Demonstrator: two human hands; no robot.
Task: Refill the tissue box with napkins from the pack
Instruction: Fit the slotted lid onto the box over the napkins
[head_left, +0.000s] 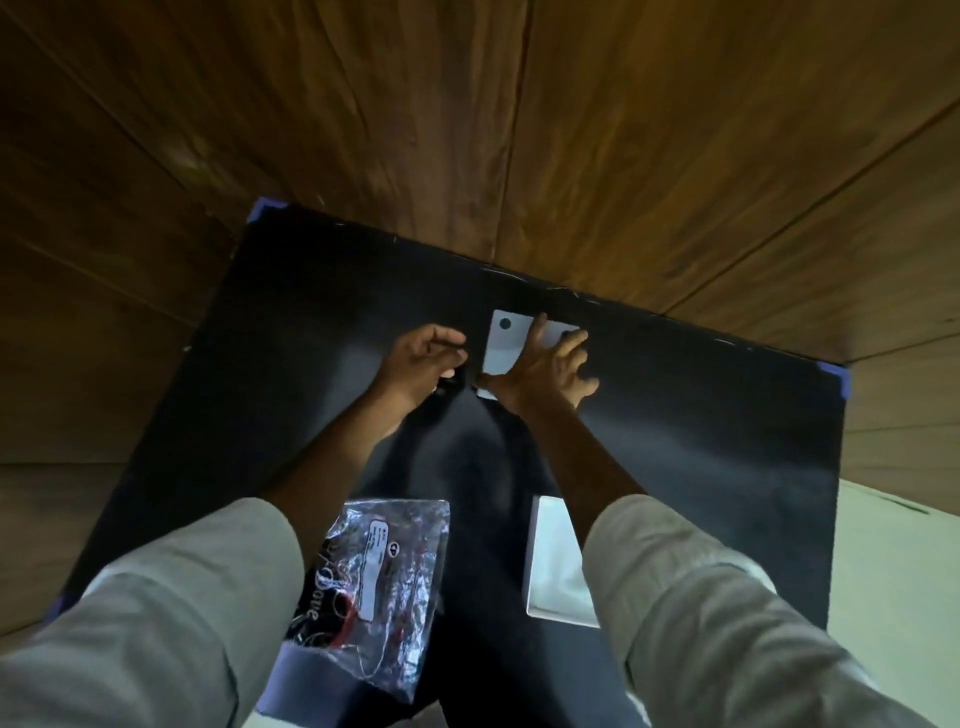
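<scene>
A flat white panel with dark round spots lies at the far edge of the black table; it looks like part of the tissue box. My right hand rests flat on it with fingers spread. My left hand is just left of the panel, fingers curled over something small and dark that I cannot make out against the table. A white stack of napkins lies near me on the right, partly under my right sleeve. A clear crinkled plastic pack with a label lies near me on the left.
Blue tape marks the table corners. Wooden boards run beyond the far edge, close behind the panel. A pale surface shows past the table's right edge. Light is dim.
</scene>
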